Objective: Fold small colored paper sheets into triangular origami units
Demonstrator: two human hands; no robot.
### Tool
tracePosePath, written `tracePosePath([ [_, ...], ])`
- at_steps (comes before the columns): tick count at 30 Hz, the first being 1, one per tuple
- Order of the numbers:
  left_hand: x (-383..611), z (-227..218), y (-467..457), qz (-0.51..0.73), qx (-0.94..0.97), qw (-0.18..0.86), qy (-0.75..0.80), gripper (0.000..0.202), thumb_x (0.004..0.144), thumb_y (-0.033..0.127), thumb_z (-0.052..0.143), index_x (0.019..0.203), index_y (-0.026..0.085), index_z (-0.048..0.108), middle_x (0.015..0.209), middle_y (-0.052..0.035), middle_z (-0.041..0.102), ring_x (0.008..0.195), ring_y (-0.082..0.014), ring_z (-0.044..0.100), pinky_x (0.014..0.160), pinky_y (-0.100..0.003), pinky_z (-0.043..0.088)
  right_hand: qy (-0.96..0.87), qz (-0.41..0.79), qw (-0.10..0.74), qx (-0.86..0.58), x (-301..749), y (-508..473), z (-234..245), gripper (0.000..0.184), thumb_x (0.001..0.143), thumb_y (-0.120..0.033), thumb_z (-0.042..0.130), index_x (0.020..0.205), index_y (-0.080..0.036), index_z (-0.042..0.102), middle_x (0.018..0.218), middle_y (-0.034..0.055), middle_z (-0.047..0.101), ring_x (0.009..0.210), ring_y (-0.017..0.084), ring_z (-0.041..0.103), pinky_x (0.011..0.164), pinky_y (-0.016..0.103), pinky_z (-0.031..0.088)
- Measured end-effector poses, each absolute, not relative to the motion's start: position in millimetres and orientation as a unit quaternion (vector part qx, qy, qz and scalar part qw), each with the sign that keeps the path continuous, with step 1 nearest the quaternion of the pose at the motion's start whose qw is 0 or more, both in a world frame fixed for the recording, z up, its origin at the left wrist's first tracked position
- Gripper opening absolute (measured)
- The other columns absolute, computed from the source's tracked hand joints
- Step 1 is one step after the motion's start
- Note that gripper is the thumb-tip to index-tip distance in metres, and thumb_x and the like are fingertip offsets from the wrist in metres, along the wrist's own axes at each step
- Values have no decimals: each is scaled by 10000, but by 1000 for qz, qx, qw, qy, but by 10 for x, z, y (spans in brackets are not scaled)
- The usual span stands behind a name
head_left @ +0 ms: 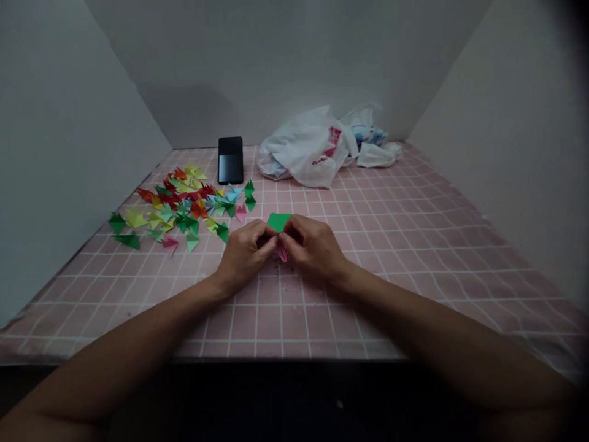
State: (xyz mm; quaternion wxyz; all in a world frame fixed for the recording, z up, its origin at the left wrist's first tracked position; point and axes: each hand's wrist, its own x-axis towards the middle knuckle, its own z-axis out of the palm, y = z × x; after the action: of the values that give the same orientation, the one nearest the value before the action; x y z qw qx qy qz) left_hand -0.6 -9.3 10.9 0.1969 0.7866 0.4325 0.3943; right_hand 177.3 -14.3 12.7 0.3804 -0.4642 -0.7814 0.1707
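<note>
- Papers (131,216): a loose heap of small folded pieces, thin and matte, with sharp points and crisp creases; green, yellow, orange, red, pale blue and pink. They overlap too much for a sure count; at least two are pink.
- Phone (230,161): one, a black, glossy, rounded rectangle, beyond the heap's right side.
- Left hand (243,248): one, bare, fingers curled in, thumb and fingertips pinching the pink paper.
- Green paper (278,221): one flat, straight-edged patch just beyond the fingertips; the hands hide part of it.
- Pink paper (283,252): one small, pointed, folded piece, between the two hands above the cloth.
- Right hand (315,245): one, bare, curled likewise, its fingertips closed on the pink paper.
- Bags: two, thin crinkled plastic; a big white one (301,147) with red print, and a smaller one (375,155) showing blue.
- Cloth (414,245): one, pink with white grid lines, lightly rippled at right.
</note>
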Motion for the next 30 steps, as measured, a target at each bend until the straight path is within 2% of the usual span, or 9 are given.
tracePosePath([
  [3, -6, 100, -93, 397, 786, 181, 438, 112, 870, 148, 615, 773, 179, 659, 721, -1, 664, 677, -145, 621, 650, -262, 454, -787, 149, 365, -474, 1765, -144, 123, 153, 878, -188, 571, 731, -190, 526, 716, 27, 604, 641, 152, 506, 621, 293, 315],
  [8, -8, 82, -86, 409, 784, 179, 432, 99, 878, 150, 615, 800, 175, 670, 749, -12, 675, 690, -146, 633, 645, -261, 457, -796, 148, 345, -475, 1763, -141, 111, 64, 882, -184, 582, 819, -180, 587, 787, 46, 646, 697, 169, 546, 653, 292, 347],
  [19, 5, 97, -98, 412, 784, 184, 426, 110, 860, 118, 620, 773, 180, 647, 715, 0, 648, 661, -133, 608, 621, -254, 447, -796, 125, 335, -488, 1764, -150, 122, 91, 851, -134, 511, 787, -189, 545, 766, 45, 625, 692, 170, 515, 637, 297, 313],
  [27, 15, 86, -116, 409, 753, 263, 444, 55, 848, 169, 617, 881, 193, 654, 733, 3, 677, 644, -137, 648, 584, -233, 484, -787, 176, 355, -473, 1743, -155, 112, 156, 842, -155, 544, 716, -210, 472, 697, 10, 569, 630, 145, 465, 611, 285, 304],
  [30, 12, 79, -113, 417, 739, 284, 447, 56, 846, 185, 613, 865, 191, 665, 726, 0, 680, 647, -141, 653, 586, -235, 501, -798, 185, 364, -444, 1749, -159, 127, 147, 857, -165, 534, 729, -210, 474, 713, 12, 570, 645, 148, 472, 628, 289, 321],
])
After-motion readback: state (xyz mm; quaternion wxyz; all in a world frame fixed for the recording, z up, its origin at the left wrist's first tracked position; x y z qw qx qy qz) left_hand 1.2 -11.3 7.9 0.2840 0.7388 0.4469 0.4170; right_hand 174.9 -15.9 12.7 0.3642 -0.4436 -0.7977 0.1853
